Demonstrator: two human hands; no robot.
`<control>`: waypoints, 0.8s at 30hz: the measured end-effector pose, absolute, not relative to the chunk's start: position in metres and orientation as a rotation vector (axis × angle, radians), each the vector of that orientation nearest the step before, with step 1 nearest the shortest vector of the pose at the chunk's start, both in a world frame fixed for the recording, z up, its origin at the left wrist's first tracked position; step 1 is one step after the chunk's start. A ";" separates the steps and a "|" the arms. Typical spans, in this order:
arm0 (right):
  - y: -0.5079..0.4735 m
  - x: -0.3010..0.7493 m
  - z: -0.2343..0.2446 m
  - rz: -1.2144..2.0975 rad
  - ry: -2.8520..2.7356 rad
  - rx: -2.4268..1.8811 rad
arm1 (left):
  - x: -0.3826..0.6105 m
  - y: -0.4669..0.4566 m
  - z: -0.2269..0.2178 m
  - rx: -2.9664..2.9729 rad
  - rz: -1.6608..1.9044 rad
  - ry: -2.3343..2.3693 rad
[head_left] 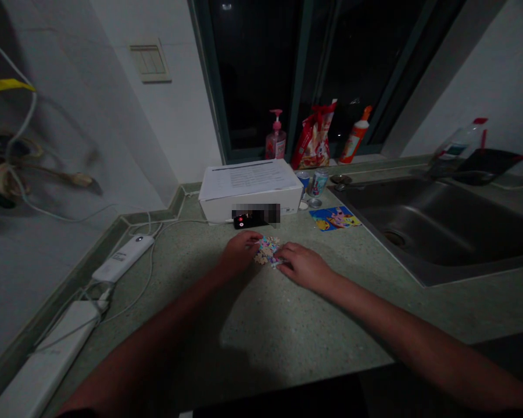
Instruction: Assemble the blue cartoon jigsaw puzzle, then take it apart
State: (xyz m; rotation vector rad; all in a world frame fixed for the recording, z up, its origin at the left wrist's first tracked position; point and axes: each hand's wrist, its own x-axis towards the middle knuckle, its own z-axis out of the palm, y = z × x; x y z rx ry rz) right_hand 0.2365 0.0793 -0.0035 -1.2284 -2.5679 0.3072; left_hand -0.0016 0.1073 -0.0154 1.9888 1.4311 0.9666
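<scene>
A small heap of jigsaw puzzle pieces [267, 249] lies on the green speckled counter, some pale tan, others blue, pink and purple. My left hand [239, 251] rests at the heap's left edge, its fingers curved and loosely apart against the pieces. From the right, my right hand [303, 264] reaches in with fingers stretched out and the thumb apart, the tips touching the pile. No piece is visibly gripped in either hand, though the fingertips are small and dim. A colourful cartoon picture sheet [335, 218] lies to the right, near the sink.
Behind the pieces, a phone [250, 220] leans at a white box [250, 188] with a printed sheet on top. Cans [319, 183] stand beside it. A steel sink [444, 226] is at right; a power bank [122, 258], cables and a power strip [47, 360] lie left.
</scene>
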 end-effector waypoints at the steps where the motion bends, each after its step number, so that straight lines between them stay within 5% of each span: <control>1: 0.080 0.234 -0.004 0.295 -2.569 -1.228 | -0.003 0.105 -0.013 2.017 0.958 1.429; 12: 0.109 0.215 0.004 0.239 -2.599 -1.244 | -0.017 0.069 -0.010 2.405 0.549 1.586; 24: 0.110 0.219 0.013 0.333 -2.585 -1.325 | -0.017 0.083 -0.017 2.401 0.606 1.653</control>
